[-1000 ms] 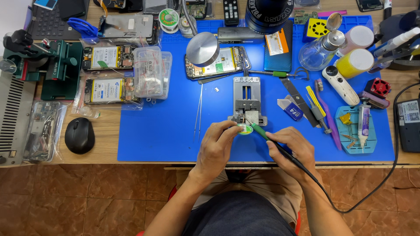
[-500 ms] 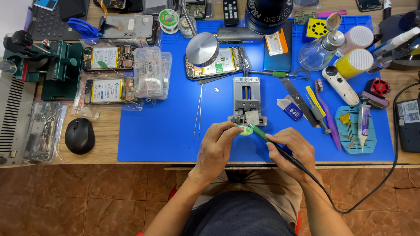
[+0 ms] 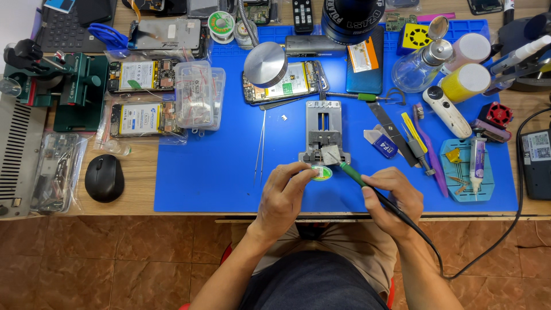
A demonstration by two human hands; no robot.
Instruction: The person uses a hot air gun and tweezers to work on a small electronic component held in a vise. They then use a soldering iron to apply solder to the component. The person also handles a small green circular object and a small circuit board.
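- The iron (image 3: 367,185) has its tip right at the small board clamped in the metal holder (image 3: 325,138); a slip of the right hand (image 3: 391,195) could drag the hot tip across the board or onto the blue mat (image 3: 218,172), as I judge it.
- The left hand (image 3: 284,195) has its fingertips on the green-and-white reel (image 3: 321,172), just beside the tip, so a burn looks possible if either hand twitches.
- The iron's cable (image 3: 488,252) hangs off the desk (image 3: 143,172) edge and loops round to the right; a snag there could tug the iron off its mark.
- The tweezers (image 3: 261,143) lie on the mat just left of the holder, near the left hand, and could be knocked.
- Right grip: closed round the iron's handle like a pen, fingers wrapped tight.
- Left grip: narrow, thumb and fingers pinched on the reel, which sits on the mat, touching the holder's near end.
- Whether solder is actually touching the tip is too small to tell.
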